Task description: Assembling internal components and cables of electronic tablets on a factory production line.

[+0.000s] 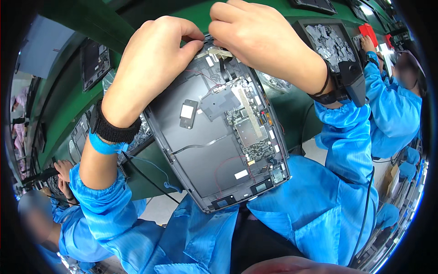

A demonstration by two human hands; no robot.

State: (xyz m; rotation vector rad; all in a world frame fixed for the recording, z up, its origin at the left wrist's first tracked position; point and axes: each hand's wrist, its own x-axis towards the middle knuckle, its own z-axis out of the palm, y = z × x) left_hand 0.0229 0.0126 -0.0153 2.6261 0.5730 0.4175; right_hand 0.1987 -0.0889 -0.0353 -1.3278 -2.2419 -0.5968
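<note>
Dark grey open device shell (200, 157) tilts in front of my blue smock (305, 205), circuit board (249, 130) along its right side, small black part (188, 114) with a white label on the bare panel. My left hand (157, 61) bends thumb and index finger together at the far edge, my right hand (258, 36) curls beside it; fingertips partly hidden, can't tell whether either grips anything.
</note>
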